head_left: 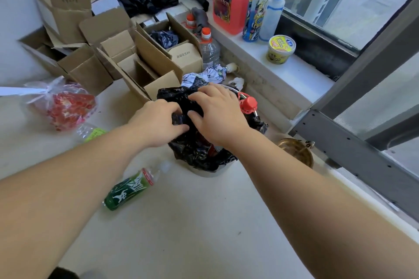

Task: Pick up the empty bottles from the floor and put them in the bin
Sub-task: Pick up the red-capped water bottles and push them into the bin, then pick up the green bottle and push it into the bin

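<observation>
A small bin point(212, 171) lined with a black plastic bag point(195, 152) stands on the floor in the middle. My left hand point(158, 123) and my right hand point(217, 113) both rest on top of the bag, fingers curled into the crumpled plastic. A bottle with a red cap point(248, 104) sticks out of the bin beside my right hand. On the floor in front lies an empty bottle with a green label point(129, 190). Another clear bottle with a light green label point(90, 132) lies to the left, partly behind my left forearm.
Open cardboard boxes point(136, 59) crowd the floor behind the bin. A clear bag with red contents point(68, 106) lies at the left. Bottles and a yellow cup point(281, 48) stand on the window ledge. A brass bowl point(299, 154) sits right of the bin.
</observation>
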